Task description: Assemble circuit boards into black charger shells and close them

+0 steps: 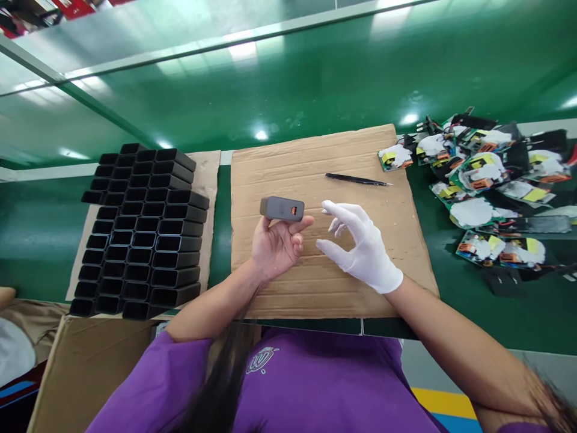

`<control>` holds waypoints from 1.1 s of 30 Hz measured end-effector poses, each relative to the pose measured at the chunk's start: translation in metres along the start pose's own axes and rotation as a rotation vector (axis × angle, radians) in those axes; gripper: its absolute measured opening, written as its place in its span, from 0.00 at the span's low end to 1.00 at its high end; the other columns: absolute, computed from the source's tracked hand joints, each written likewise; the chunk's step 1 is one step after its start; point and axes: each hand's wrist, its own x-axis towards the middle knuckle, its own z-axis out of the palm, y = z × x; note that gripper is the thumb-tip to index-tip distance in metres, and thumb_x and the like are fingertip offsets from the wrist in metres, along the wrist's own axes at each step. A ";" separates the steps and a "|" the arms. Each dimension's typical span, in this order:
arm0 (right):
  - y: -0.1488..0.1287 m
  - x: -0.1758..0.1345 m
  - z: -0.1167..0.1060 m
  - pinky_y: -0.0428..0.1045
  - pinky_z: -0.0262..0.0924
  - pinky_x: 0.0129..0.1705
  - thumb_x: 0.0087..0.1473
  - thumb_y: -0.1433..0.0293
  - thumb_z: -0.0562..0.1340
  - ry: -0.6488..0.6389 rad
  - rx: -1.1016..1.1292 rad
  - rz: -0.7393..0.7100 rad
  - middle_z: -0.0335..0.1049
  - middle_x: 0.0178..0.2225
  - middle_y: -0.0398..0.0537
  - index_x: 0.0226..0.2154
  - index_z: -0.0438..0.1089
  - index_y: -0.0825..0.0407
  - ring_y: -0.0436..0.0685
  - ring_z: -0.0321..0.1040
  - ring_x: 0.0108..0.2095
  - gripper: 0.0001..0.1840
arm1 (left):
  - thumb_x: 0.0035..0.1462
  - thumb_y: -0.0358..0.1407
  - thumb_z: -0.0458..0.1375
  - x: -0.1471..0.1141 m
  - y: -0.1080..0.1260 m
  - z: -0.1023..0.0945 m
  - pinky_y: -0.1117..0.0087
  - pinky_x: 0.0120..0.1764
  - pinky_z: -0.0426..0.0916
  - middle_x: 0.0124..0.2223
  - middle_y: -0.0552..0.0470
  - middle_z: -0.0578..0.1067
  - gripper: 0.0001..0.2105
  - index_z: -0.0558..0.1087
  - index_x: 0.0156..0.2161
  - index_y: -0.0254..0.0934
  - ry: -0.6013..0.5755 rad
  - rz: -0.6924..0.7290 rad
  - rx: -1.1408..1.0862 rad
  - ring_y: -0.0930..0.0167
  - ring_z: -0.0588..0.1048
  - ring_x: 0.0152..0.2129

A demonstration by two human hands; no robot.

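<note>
A dark grey charger housing (278,208) with an orange USB port at one end is held by my bare left hand (277,246), thumb and fingers around its lower side. To its right, my white-gloved right hand (358,243) hovers with thumb and fingers apart, holding nothing. Both hands are over a cardboard sheet (279,300). Beyond the right hand lie black tweezers (358,180) on the cardboard. A single circuit board (395,157) with white filler and a yellow part rests at the sheet's upper right corner.
Many black open-ended housings (175,243) stand in stacked rows at the left on another cardboard piece (210,165). Several circuit boards (480,171) with plugs and wires are heaped at the right of the green bench (505,319). A cardboard box (90,373) is below left.
</note>
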 end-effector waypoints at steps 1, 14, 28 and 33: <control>0.000 0.000 0.000 0.52 0.72 0.36 0.59 0.66 0.64 0.000 0.003 -0.001 0.66 0.47 0.47 0.64 0.56 0.36 0.52 0.68 0.33 0.33 | 0.67 0.47 0.37 0.000 0.000 -0.001 0.77 0.20 0.65 0.33 0.47 0.81 0.26 0.74 0.42 0.36 -0.004 0.011 0.022 0.77 0.70 0.14; 0.000 0.001 0.001 0.52 0.72 0.36 0.58 0.67 0.65 -0.006 0.007 0.003 0.67 0.47 0.46 0.63 0.56 0.36 0.51 0.67 0.32 0.33 | 0.66 0.48 0.39 0.002 0.000 -0.006 0.75 0.24 0.68 0.42 0.45 0.81 0.26 0.76 0.42 0.37 -0.011 0.019 0.060 0.76 0.73 0.19; 0.000 0.006 0.006 0.55 0.72 0.42 0.54 0.58 0.66 -0.118 0.192 0.332 0.73 0.49 0.53 0.61 0.60 0.48 0.56 0.74 0.36 0.34 | 0.53 0.50 0.65 0.018 -0.022 -0.016 0.64 0.47 0.75 0.53 0.42 0.77 0.30 0.69 0.57 0.39 -0.176 0.607 0.674 0.61 0.78 0.47; 0.000 0.010 0.007 0.58 0.72 0.45 0.54 0.59 0.64 -0.165 0.252 0.475 0.77 0.41 0.50 0.61 0.62 0.50 0.61 0.76 0.38 0.34 | 0.54 0.49 0.65 0.015 -0.018 -0.016 0.59 0.54 0.73 0.59 0.40 0.73 0.35 0.64 0.64 0.39 -0.224 0.557 0.753 0.57 0.75 0.53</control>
